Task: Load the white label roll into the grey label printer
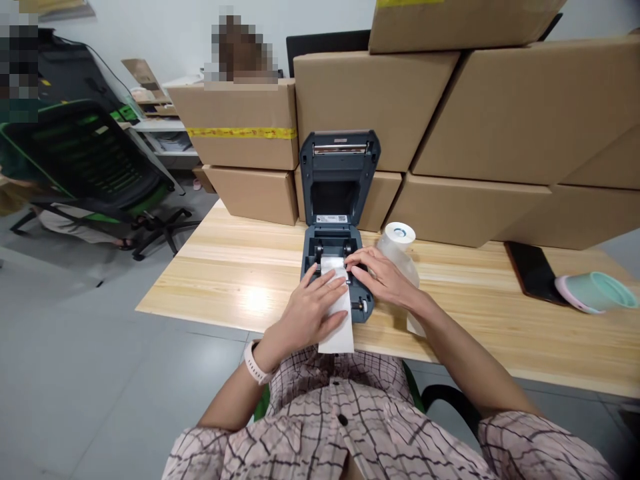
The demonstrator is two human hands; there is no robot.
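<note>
In front of me on the wooden table is a dark grey label printer (pixel 340 183) with its lid swung up. A white label strip (pixel 336 341) comes out of its body and hangs toward the table's front edge. My left hand (pixel 315 307) lies flat over the strip, fingers spread across it. At the printer's right inner side is my right hand (pixel 383 277), fingers bent, the tips touching the edge of the label roll or its holder; the exact contact is hidden. Behind my right hand stands a white roll (pixel 400 233) with a loose translucent strip.
Cardboard boxes (pixel 370 100) are stacked along the table's back edge. On the right of the table (pixel 500 320) are a dark phone (pixel 533 270) and a mint-and-pink cup (pixel 595 292). A green-black office chair (pixel 90 160) stands at left, with a person there; another person's head shows behind the boxes.
</note>
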